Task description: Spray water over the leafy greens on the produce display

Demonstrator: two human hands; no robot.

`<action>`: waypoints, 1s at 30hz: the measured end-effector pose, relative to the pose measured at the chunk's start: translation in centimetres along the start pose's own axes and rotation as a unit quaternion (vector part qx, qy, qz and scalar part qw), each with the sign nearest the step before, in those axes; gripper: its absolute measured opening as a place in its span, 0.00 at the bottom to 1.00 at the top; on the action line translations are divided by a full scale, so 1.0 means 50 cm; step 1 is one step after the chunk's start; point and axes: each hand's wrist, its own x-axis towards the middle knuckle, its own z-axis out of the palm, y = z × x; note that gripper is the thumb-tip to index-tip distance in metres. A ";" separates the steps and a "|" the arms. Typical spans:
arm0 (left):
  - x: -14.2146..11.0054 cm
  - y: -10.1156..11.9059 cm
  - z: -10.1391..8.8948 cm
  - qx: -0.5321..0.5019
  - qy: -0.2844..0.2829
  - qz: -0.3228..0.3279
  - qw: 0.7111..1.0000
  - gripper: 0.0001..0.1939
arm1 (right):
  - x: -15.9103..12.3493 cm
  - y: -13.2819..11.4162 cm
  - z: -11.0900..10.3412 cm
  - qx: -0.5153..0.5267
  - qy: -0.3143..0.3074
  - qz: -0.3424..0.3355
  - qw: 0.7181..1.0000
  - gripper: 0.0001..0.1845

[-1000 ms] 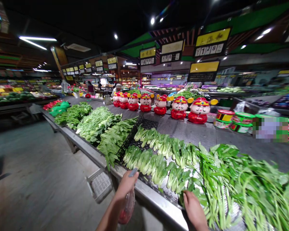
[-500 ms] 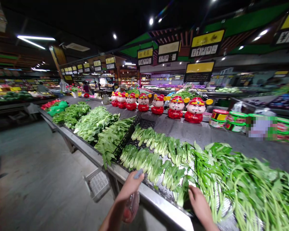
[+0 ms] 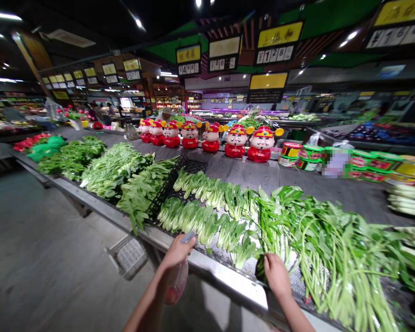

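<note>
My left hand is closed in front of the metal front edge of the produce stand. A clear plastic bag with something reddish inside hangs from it. A small grey-blue object sticks out at its thumb; its kind is unclear. My right hand reaches down to the front of the tray, fingers curled, their tips hidden beside a dark patch. Whatever they hold is hard to make out. Just left of those fingers lies a bok choy. More bok choy lie in two rows on the perforated tray.
Long-stemmed leafy greens cover the right side. Bunched greens lie left of a black crate wall. Several red figurines and stacked tubs line the back. Below the stand is a grey basket.
The view has swung to the right, so the stand and both hands sit further left in the picture. My right hand remains at the tray front, my left still holds the bag.
</note>
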 end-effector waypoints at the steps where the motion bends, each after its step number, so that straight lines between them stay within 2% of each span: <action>1: 0.001 0.003 0.000 0.010 -0.004 0.009 1.000 0.27 | -0.001 -0.001 -0.002 0.000 0.001 0.003 1.000 0.24; 5: 0.006 0.021 0.004 0.047 0.021 0.056 0.997 0.26 | -0.004 -0.001 -0.004 -0.004 -0.005 0.013 1.000 0.24; 8: 0.018 0.043 0.005 0.027 0.046 0.062 0.997 0.27 | -0.007 -0.001 -0.004 -0.008 -0.006 0.016 1.000 0.23; 12: 0.058 0.080 -0.002 0.004 0.087 0.089 0.992 0.28 | -0.010 -0.002 -0.004 -0.002 -0.010 0.027 1.000 0.23; 14: 0.085 0.100 -0.010 0.010 0.103 0.100 0.990 0.25 | -0.011 -0.001 -0.003 0.001 -0.008 0.031 0.999 0.23; 19: 0.143 0.135 -0.028 0.044 0.098 0.066 0.992 0.18 | -0.010 0.006 0.002 -0.001 -0.014 0.039 0.999 0.24; 24: 0.166 0.152 -0.033 0.045 0.098 0.066 0.992 0.18 | -0.010 0.010 0.006 0.003 -0.007 0.048 0.999 0.24; 30: 0.166 0.185 -0.037 0.108 0.126 0.156 0.974 0.19 | -0.009 0.014 0.010 0.018 0.005 0.053 0.998 0.24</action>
